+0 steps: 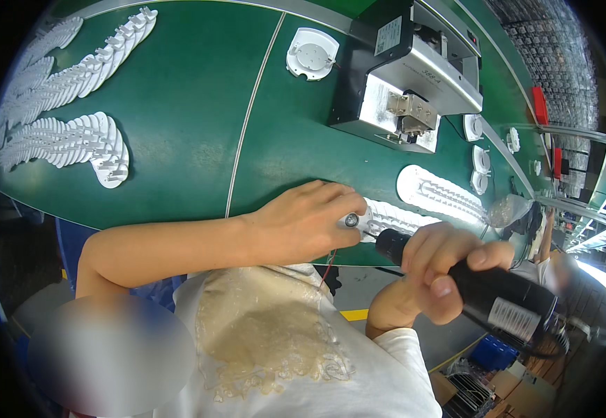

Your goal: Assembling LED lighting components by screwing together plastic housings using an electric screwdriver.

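Note:
My right hand (442, 268) is wrapped round a black electric screwdriver (505, 299), whose thin bit points left toward my left hand (317, 212). The fingers of that hand are bent at the front edge of the green table, closed on a small white plastic part, mostly hidden, with a round silver piece (351, 220) showing at the fingertips. A red wire (328, 268) hangs below them. The bit's tip lies close to this part; whether they touch I cannot tell. Just beyond is a row of nested white plastic parts (400, 217).
Another white row (442, 191) lies farther right. At the back stands a black and silver bench machine (400, 76), with a white round-faced part (312, 54) left of it. Fanned stacks of white parts (73, 139) cover the far left. A co-worker (550, 268) is at the right.

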The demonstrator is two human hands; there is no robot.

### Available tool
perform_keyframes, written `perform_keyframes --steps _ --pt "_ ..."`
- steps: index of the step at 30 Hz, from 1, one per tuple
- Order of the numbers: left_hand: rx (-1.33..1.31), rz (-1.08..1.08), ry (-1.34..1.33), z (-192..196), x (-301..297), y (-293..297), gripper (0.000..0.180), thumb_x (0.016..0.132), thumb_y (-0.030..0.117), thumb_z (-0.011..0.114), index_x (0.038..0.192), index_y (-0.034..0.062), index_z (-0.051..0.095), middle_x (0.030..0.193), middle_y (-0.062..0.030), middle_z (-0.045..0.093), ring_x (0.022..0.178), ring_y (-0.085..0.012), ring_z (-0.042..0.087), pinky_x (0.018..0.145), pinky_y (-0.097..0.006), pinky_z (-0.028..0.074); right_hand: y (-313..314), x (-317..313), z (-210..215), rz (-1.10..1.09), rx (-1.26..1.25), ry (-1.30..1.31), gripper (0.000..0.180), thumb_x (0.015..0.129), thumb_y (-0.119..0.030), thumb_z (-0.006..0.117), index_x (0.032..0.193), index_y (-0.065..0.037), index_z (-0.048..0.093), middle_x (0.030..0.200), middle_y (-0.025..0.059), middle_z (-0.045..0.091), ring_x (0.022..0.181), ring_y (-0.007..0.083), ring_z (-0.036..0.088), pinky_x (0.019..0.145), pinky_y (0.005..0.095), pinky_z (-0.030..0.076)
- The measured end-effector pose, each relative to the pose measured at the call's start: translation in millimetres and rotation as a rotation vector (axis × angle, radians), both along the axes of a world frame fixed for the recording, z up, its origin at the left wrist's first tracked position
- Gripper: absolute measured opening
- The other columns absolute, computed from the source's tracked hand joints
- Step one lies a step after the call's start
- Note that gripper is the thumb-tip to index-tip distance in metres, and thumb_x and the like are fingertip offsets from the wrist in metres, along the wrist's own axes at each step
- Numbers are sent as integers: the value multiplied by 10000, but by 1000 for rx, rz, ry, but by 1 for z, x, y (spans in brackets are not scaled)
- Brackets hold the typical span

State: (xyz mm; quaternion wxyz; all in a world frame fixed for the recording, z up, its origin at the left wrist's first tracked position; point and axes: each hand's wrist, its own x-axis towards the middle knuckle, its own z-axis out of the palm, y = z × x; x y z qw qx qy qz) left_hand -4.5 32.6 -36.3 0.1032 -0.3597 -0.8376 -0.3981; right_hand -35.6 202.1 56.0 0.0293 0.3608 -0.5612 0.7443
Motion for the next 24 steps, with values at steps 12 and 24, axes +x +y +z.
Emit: perform_keyframes --steps 12,24 --pt "66 0 -151 10 -1 -6 331 593 113 727 923 101 707 1208 -137 519 1035 -307 553 882 -391 451 -4 4 6 -29 53 -153 369 740 -26 717 968 -72 429 591 47 508 446 187 480 427 308 409" --pt "-226 677 -72 72 -82 -116 354 646 167 694 985 88 631 1119 -124 599 1021 -313 508 884 -445 436 49 -18 15 227 -101 -67 485 745 11 612 1156 -106 380 634 62 527 461 166 514 481 348 485"
